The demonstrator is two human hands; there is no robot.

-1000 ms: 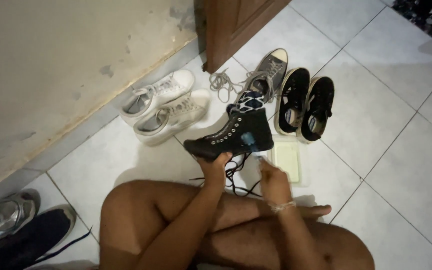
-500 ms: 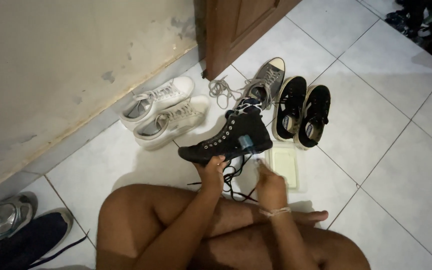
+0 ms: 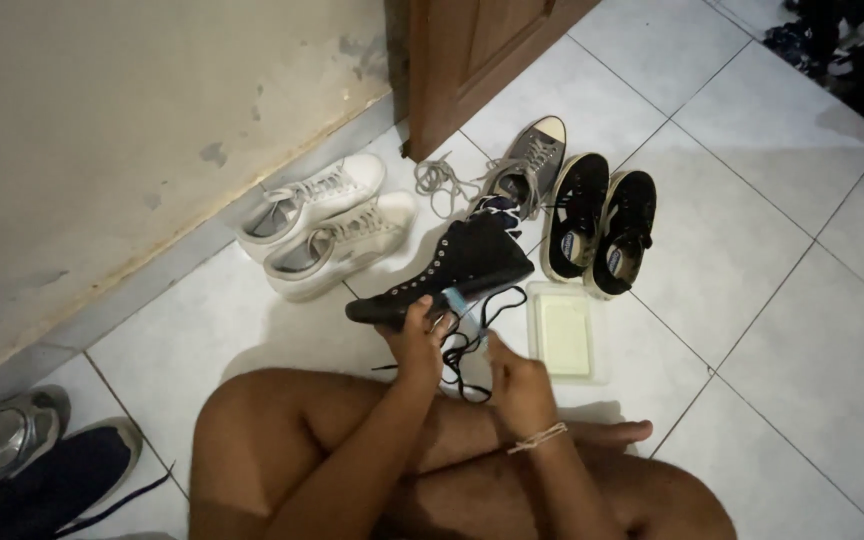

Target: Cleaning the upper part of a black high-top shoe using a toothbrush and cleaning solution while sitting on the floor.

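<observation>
I sit cross-legged on a white tiled floor. My left hand point(image 3: 417, 335) grips a black high-top sneaker point(image 3: 462, 265) by its sole and holds it on its side just above the floor, toe pointing left. Its black laces point(image 3: 467, 345) hang loose between my hands. My right hand point(image 3: 517, 385), a thin bracelet on the wrist, is closed around a small light-blue brush point(image 3: 455, 298) whose head lies against the sneaker's side near the sole. A dark patterned sock point(image 3: 495, 207) sticks out of the sneaker's top.
A shallow clear tray point(image 3: 562, 335) with pale contents lies right of my hands. Around it lie a pair of black low-tops point(image 3: 600, 222), a grey sneaker point(image 3: 532, 160), white sneakers point(image 3: 327, 215), and silver and dark shoes point(image 3: 22, 455) at bottom left. A wooden door point(image 3: 467, 50) and wall stand behind.
The black sneaker has tipped lower and shifted left. My right hand has moved left and closer to it, bringing the blue brush from the heel area toward the middle of the sole.
</observation>
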